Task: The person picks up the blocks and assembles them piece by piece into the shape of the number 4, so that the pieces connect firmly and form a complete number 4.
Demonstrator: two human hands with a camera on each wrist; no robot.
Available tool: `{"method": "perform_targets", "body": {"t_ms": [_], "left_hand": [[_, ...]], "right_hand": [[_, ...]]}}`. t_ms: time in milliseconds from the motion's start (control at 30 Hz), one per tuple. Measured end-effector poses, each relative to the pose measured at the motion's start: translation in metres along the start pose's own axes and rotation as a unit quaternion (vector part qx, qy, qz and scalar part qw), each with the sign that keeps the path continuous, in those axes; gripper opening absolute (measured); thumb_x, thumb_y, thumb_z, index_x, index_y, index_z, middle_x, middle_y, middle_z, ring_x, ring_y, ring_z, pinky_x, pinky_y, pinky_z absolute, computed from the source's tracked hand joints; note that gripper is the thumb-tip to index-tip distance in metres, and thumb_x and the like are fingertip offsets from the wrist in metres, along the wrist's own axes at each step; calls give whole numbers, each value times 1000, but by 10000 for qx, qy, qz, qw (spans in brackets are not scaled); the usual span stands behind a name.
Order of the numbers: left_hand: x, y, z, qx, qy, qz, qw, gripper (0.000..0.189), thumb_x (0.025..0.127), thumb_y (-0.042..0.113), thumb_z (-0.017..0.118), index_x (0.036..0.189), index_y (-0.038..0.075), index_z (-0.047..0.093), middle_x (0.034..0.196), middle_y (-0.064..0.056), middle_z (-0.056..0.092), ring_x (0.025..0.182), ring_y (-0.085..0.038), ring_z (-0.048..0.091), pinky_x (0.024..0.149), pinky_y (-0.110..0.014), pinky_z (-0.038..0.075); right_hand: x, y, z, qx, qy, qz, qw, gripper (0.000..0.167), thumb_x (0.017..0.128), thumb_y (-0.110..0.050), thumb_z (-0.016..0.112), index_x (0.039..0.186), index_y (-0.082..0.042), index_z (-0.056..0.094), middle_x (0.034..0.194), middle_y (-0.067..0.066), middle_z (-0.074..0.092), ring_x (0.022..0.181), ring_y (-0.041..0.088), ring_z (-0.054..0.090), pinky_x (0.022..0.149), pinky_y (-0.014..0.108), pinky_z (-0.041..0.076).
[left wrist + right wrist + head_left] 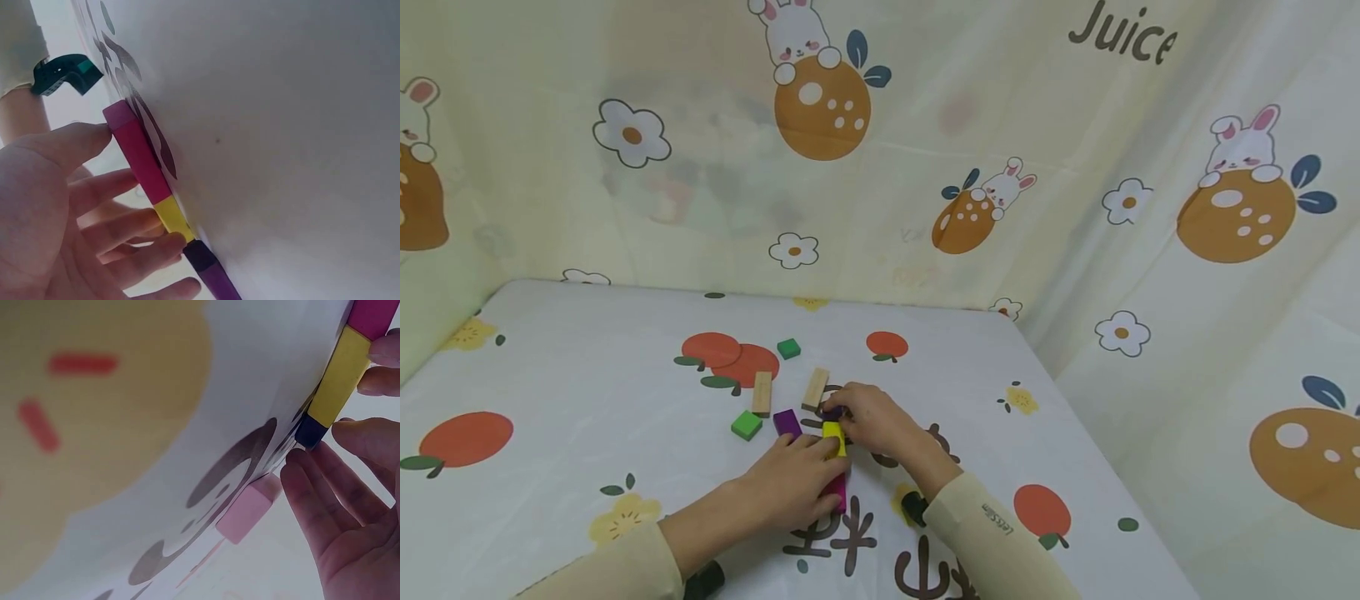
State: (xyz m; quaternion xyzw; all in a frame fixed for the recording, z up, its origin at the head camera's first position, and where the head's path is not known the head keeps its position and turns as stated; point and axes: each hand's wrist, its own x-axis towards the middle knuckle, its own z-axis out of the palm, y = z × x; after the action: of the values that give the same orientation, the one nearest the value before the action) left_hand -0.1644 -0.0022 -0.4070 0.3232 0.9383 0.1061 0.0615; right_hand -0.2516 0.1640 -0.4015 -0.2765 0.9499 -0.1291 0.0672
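A magenta block (144, 159), a yellow block (340, 375) and a dark purple block (832, 413) lie end to end in a row on the cloth. My left hand (793, 479) lies along the left side of this row. Its thumb touches the near end of the magenta block, and its extended fingers rest on the magenta and yellow ones. At the far end, my right hand (874, 423) pinches the dark purple block between thumb and fingertips, which partly hide it. A second purple block (787, 423) sits just beyond the left fingers.
Two wooden blocks (762, 394) lie past the hands. One green block (747, 426) is left of them, another green block (788, 348) farther back. The printed cloth (587, 375) covers the table, with a patterned curtain (700, 200) behind. Dark wrist devices (914, 508) show below both hands.
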Motion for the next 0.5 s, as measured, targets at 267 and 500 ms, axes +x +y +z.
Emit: {"method": "perform_targets", "body": {"t_ms": [267, 500], "left_hand": [[4, -2, -3, 98, 177, 18, 9998, 54, 93, 47, 74, 139, 21, 64, 143, -9, 58, 136, -34, 52, 112, -61, 43], [16, -13, -11, 77, 218, -316, 9992, 67, 87, 52, 78, 142, 17, 62, 154, -11, 52, 145, -36, 44, 116, -65, 37]], "right_hand": [[-6, 3, -9, 22, 202, 211, 9996, 28, 99, -9, 65, 125, -12, 74, 126, 8, 70, 110, 24, 66, 102, 41, 55], [-10, 14, -13, -117, 854, 265, 9959, 27, 101, -15, 63, 126, -8, 71, 120, 13, 69, 111, 31, 65, 103, 47, 53]]}}
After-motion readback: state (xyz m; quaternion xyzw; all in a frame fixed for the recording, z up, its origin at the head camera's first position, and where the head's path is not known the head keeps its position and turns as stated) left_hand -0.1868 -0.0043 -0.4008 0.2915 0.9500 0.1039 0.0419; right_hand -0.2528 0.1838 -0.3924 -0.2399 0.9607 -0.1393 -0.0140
